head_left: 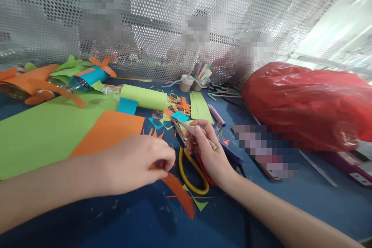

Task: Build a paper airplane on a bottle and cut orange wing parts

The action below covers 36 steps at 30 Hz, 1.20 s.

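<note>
Left hand (136, 162) pinches curved orange strip (178, 191) between closed fingertips; right hand (211, 155) encloses slender pale stick (188, 128) beside scissors (181, 168).

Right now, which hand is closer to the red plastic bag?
The right hand. It is between the bag and the left hand, which is farther left, pinching an orange paper strip.

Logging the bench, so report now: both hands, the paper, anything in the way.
Left hand gripping curved orange strip. Right hand holding slim pale stick. Scissors and green scrap close by, possible snags.
</note>
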Tool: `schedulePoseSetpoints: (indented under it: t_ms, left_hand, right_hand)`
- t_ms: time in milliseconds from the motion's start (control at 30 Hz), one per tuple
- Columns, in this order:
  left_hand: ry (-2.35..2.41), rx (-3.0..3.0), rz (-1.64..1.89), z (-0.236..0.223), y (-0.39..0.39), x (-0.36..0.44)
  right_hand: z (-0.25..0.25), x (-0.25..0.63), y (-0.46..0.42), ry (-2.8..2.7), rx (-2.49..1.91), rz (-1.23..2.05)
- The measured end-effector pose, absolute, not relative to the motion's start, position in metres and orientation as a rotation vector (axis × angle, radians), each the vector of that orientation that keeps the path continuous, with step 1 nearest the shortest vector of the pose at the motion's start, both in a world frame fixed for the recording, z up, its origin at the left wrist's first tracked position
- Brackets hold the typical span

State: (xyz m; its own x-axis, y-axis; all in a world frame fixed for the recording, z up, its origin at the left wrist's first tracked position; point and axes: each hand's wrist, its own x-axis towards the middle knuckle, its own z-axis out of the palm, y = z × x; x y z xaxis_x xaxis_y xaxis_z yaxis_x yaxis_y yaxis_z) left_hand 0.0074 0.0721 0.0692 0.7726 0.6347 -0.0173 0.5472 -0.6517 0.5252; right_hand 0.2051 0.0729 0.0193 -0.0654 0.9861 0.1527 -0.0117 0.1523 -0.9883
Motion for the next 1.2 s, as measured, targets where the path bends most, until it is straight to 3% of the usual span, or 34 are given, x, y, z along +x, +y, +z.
schedulePoseSetpoints:
  t_ms: [233,433,600,833,1033,1200]
  left_hand:
    - [1.13,1.602,0.574,0.058,0.073,-0.004]
    - [1.252,1.455,0.588,0.032,0.051,-0.004]
    - [1.285,1.863,0.384,0.03,0.031,-0.01]
    - [0.938,2.882,0.581,0.009,0.006,-0.024]
    - [0.937,2.976,0.489,0.001,-0.002,-0.022]
    - [0.979,2.974,0.531,-0.002,-0.001,-0.019]
  right_hand:
    - [0.025,0.206,0.067,-1.261,-0.972,1.181]
    - [0.021,0.201,0.061,-1.559,-1.043,1.142]
    - [0.019,0.2,0.06,-1.87,-1.13,1.049]
    - [0.022,0.194,0.058,-2.051,-1.098,1.008]
    - [0.029,0.197,0.055,-1.607,-0.968,1.184]
    - [0.028,0.198,0.05,-1.758,-1.084,1.252]
